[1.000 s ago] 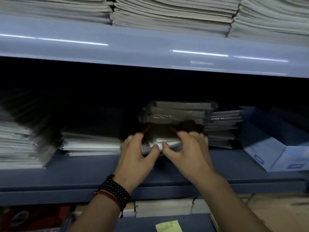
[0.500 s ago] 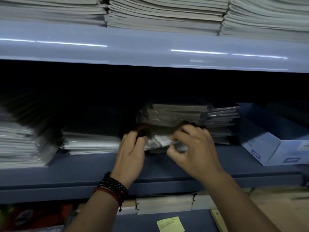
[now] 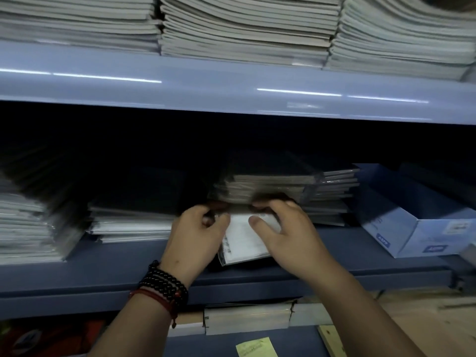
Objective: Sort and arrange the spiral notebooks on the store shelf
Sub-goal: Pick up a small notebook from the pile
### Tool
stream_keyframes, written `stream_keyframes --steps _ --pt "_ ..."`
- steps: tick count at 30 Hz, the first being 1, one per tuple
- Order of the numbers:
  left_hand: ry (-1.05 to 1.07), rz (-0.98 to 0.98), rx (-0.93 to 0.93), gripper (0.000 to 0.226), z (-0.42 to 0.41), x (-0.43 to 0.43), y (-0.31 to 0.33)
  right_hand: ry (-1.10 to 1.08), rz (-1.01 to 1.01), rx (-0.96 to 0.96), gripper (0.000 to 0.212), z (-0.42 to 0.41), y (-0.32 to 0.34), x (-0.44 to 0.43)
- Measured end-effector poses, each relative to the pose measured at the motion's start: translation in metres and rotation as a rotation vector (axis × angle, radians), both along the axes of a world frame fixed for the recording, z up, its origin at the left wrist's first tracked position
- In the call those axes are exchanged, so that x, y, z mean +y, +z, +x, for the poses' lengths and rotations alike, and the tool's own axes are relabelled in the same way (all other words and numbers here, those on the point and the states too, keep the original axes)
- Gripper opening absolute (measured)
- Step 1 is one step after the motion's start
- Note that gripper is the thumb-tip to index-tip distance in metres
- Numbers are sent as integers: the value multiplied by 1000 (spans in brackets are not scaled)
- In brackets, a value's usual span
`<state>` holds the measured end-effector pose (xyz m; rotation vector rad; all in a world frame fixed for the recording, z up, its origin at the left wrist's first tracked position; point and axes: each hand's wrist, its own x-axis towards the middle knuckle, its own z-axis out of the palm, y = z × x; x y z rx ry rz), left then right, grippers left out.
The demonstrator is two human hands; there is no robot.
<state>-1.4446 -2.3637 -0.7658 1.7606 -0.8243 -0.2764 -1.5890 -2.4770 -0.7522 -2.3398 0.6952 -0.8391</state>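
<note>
Plastic-wrapped notebook (image 3: 243, 240), gripped at its edges by left hand (image 3: 198, 235) and right hand (image 3: 286, 235), juts from beneath a wrapped stack (image 3: 265, 186), farther out onto the shelf (image 3: 103, 274) than before.

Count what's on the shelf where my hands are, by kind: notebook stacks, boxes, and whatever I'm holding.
Notebook stacks: 4
Blue cardboard box: 1
Plastic-wrapped white packet, held by left hand and right hand: 1
Total: 6
</note>
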Motion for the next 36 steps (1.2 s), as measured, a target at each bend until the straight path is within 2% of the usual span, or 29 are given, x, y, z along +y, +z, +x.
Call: stream_keyframes --steps 3,6,9,11,15,18,23,28,32,36 --pt "-117 -49 204 7 7 4 8 -4 22 87 30 3 6 1" --pt "-224 -77 406 21 16 20 15 -8 79 98 33 3 9 1" --pt "-276 -124 487 41 26 44 21 -16 117 73 32 3 9 4" --pt "-269 -161 492 53 31 56 21 -42 127 36 31 5 6 9" --pt "-200 -283 491 56 27 72 22 -37 259 -175 28 8 7 25" --pt "-123 -375 467 44 19 78 25 40 440 -250 18 10 14 40" --pt "-28 -423 403 27 12 95 34 268 730 -173 14 1 26 68" --pt "-19 -430 422 30 7 107 40 405 794 -93 11 -9 33 80" --pt "-125 -463 467 33 5 112 48 421 765 -154 15 -12 34 80" --pt "-308 -238 477 49 9 121 50 390 717 -239 17 -14 35 71"
